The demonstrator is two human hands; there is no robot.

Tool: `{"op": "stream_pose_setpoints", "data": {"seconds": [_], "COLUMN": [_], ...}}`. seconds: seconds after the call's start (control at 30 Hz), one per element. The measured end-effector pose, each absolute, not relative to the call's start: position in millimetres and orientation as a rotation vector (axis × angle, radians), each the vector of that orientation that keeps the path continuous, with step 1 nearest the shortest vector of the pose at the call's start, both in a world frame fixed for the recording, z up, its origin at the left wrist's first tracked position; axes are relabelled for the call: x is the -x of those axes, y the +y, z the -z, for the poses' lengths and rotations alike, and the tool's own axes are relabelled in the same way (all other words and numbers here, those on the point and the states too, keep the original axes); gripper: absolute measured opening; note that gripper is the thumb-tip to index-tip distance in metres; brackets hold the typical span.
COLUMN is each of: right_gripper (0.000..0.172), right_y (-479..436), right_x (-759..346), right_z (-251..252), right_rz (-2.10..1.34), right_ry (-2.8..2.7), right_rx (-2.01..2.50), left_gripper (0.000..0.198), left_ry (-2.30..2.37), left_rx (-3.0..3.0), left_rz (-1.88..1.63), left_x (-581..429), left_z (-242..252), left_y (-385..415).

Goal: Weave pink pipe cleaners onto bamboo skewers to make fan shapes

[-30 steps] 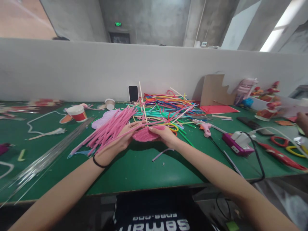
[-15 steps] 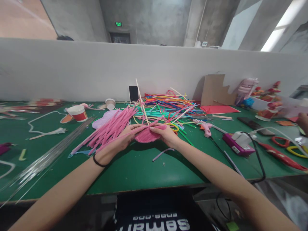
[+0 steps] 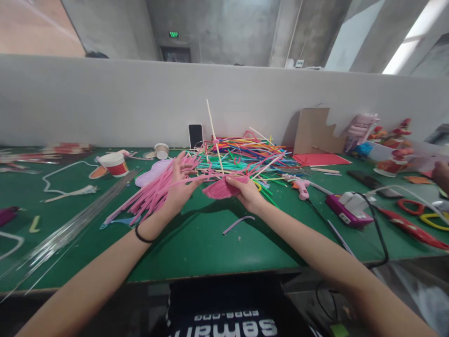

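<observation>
My right hand (image 3: 247,191) is closed on a fuzzy pink wound piece (image 3: 220,188) that sits on a thin wooden stick (image 3: 214,135); the stick points up and away. My left hand (image 3: 180,185) is raised beside it with fingers spread, and a loose pink pipe cleaner strand (image 3: 206,177) runs from the piece across its fingers. A fan of pink pipe cleaners (image 3: 150,196) lies on the green table (image 3: 196,248) under and left of my left hand. A heap of many-coloured pipe cleaners (image 3: 245,157) lies just behind both hands.
A pink glue gun (image 3: 299,186) and a magenta power strip (image 3: 345,210) with cables lie right of my hands. Red scissors (image 3: 409,228) lie farther right. A paper cup (image 3: 114,164), a phone (image 3: 195,136) against the wall and clear rods (image 3: 66,231) are on the left. Another person's hand (image 3: 442,175) shows at far right.
Both hands lifted off the table. The right hand tilted the pink piece so its stick rose higher. The left hand opened its fingers and drew the pink strand upward.
</observation>
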State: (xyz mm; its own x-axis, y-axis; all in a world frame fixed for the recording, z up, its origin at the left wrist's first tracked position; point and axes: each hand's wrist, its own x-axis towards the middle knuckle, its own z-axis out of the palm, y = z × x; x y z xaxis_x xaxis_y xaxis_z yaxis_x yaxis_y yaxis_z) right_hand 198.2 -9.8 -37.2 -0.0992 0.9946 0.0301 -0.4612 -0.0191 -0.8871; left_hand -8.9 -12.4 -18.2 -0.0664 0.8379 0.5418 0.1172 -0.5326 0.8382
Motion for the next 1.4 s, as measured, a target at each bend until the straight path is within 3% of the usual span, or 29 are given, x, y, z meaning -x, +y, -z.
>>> {"op": "stream_pose_setpoints", "data": {"seconds": [0.07,0.17,0.23,0.4,0.6,0.9,1.1,1.4], "right_gripper": [0.035,0.034,0.034,0.038,0.032,0.040,0.030,0.033], "right_y": [-7.1,-3.2,-1.3,0.9,2.2,2.9,1.5,-5.8], "right_x": [-200.0,-203.6,-206.3,-210.4,-209.4,-208.4,-207.5,-203.2], "right_z": [38.0,39.2,39.6,39.0,39.3,42.1,45.3,44.9], "right_rz": [-1.448,-1.427,-1.427,-1.446,-1.426,-1.388,-1.274,-1.360], "right_ry": [-0.878,-0.851,-0.849,-0.856,-0.836,-0.905,-1.122,-1.209], "right_rx": [0.786,0.796,0.796,0.800,0.820,0.772,0.810,0.872], "left_gripper": [0.088,0.056,0.046,0.058,0.037,0.036,0.033,0.032], "left_ry": [1.020,1.013,0.972,0.882,1.004,0.933,0.955,0.981], "left_rx": [-1.590,-1.510,-1.421,-1.419,-1.542,-1.627,-1.542,-1.446], "left_rz": [-1.701,-1.604,-1.518,-1.126,-0.915,-0.447,-0.779,-1.182], "left_x": [12.2,15.2,16.4,16.7,13.3,20.4,20.0,17.0], "left_z": [17.4,13.1,9.2,3.7,6.2,-6.3,-6.1,1.4], "left_y": [-9.0,-9.1,-11.2,-16.0,-19.4,-30.9,-28.1,-19.4]}}
